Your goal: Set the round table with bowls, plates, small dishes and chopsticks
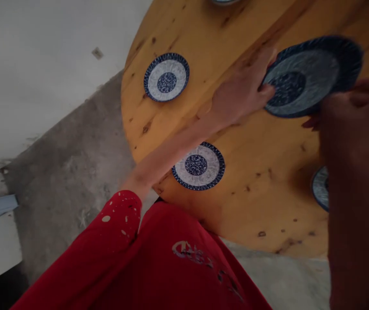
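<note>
A blue-and-white patterned plate [320, 71] is held tilted above the wooden table, in both of my hands. My left hand [241, 88] grips its left rim, the thumb on the upper face and the fingers along the edge. On the lower right rim, my right hand [355, 114] is closed round the edge, dark and slightly blurred. Under my left forearm lies a second plate [196, 165], partly covered by the arm. Another matching plate [167, 77] rests flat near the table's left edge.
The round wooden table [249, 215] has knots and a curved edge close to my body. My right forearm partly hides a plate [320, 189]. A further rim [226, 1] shows at the top. Concrete floor [87, 159] and a pale wall [49, 56] lie left.
</note>
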`<state>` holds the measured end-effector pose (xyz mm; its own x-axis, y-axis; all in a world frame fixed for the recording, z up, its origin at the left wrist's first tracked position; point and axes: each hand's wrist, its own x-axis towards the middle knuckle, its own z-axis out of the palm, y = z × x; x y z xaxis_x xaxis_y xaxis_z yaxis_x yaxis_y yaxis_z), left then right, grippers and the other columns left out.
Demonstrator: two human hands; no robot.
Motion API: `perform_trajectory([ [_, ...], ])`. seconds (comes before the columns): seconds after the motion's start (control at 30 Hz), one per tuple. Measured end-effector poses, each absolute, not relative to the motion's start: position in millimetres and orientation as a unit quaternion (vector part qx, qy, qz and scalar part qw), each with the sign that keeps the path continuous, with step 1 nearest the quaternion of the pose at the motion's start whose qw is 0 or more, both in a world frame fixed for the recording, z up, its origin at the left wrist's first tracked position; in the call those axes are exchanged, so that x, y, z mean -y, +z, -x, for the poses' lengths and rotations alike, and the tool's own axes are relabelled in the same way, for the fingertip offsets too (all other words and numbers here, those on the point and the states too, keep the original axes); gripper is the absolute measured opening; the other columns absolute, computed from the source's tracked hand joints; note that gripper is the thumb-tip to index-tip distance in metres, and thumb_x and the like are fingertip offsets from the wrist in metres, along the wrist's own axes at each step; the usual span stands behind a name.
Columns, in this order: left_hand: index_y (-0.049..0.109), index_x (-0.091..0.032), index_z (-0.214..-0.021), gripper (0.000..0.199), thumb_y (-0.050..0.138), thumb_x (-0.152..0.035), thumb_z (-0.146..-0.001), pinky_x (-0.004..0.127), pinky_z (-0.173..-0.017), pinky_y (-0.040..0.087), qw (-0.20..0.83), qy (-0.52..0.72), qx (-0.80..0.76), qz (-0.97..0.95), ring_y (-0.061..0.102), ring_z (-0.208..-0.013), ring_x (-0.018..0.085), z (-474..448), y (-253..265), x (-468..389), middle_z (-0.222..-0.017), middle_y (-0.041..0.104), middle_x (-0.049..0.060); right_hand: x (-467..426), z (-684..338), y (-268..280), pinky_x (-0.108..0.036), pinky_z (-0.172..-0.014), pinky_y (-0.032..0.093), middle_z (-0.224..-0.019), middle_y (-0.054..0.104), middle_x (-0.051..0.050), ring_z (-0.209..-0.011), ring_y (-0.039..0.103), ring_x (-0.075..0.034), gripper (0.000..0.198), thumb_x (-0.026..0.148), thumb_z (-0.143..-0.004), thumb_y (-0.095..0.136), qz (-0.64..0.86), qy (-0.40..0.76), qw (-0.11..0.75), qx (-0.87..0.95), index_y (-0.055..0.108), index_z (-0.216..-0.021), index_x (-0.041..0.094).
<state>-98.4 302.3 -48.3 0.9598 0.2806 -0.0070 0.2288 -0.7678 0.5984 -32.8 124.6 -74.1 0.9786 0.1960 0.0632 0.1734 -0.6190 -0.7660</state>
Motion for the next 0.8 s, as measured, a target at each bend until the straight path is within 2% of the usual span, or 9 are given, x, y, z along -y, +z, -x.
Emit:
perform_trajectory([
  [0.07,0.057,-0.014,-0.128,0.052,0.021,-0.025,-0.093,0.034,-0.079,0.039,0.319,-0.004,-0.147,-0.936,0.07,-0.109,0.021,141,-38,-303,-0.115,0.07,0.006,-123,78,-63,-0.023,-0.044,0.041,-0.066,0.066,-0.009,-0.051,0.064,-0.017,0.024,0.015,-0.071,0.053,0.894,0.034,0.438,0.089,0.07,-0.088,0.009],
  [0.17,0.054,-0.008,-0.129,0.039,0.035,-0.02,-0.096,0.033,-0.079,0.04,0.351,-0.047,-0.143,-0.924,0.072,-0.091,0.019,203,-41,-308,-0.095,0.072,0.006,-122,138,-70,-0.023,-0.04,0.04,-0.058,0.063,-0.003,-0.046,0.062,-0.018,0.022,0.02,-0.067,0.055,0.876,0.104,0.468,0.049,0.061,-0.088,0.016],
  [0.27,0.054,-0.007,-0.125,0.032,0.049,-0.014,-0.095,0.025,-0.074,0.039,0.393,-0.073,-0.152,-0.904,0.063,-0.072,0.011,250,-64,-314,-0.072,0.063,-0.003,-122,184,-89,-0.024,-0.04,0.042,-0.057,0.063,0.0,-0.044,0.06,-0.018,0.022,0.03,-0.066,0.058,0.849,0.185,0.495,0.009,0.054,-0.086,0.021],
  [0.33,0.055,-0.01,-0.124,0.031,0.055,-0.012,-0.093,0.023,-0.069,0.038,0.405,-0.092,-0.162,-0.895,0.057,-0.066,0.01,272,-81,-319,-0.066,0.058,-0.006,-124,207,-101,-0.025,-0.042,0.045,-0.056,0.063,0.001,-0.044,0.06,-0.018,0.022,0.033,-0.067,0.058,0.845,0.212,0.491,-0.006,0.052,-0.085,0.021],
  [0.43,0.055,-0.015,-0.122,0.031,0.057,-0.014,-0.091,0.025,-0.067,0.039,0.399,-0.124,-0.171,-0.892,0.056,-0.068,0.012,291,-97,-325,-0.069,0.06,-0.006,-126,231,-116,-0.027,-0.044,0.046,-0.057,0.063,0.001,-0.045,0.061,-0.019,0.023,0.033,-0.068,0.058,0.846,0.227,0.482,-0.018,0.052,-0.087,0.022],
  [0.6,0.053,-0.02,-0.124,0.029,0.054,-0.018,-0.095,0.028,-0.072,0.04,0.367,-0.176,-0.152,-0.901,0.061,-0.078,0.015,300,-105,-332,-0.081,0.067,-0.003,-128,250,-133,-0.027,-0.044,0.045,-0.056,0.061,0.001,-0.046,0.062,-0.019,0.025,0.034,-0.067,0.058,0.851,0.227,0.473,-0.026,0.05,-0.088,0.022],
  [0.8,0.054,-0.019,-0.125,0.03,0.055,-0.015,-0.094,0.028,-0.074,0.038,0.348,-0.176,-0.113,-0.914,0.06,-0.085,0.016,300,-118,-336,-0.099,0.072,0.002,-126,258,-148,-0.026,-0.043,0.043,-0.055,0.059,0.003,-0.046,0.062,-0.019,0.028,0.036,-0.066,0.057,0.861,0.21,0.462,-0.028,0.048,-0.089,0.023],
])
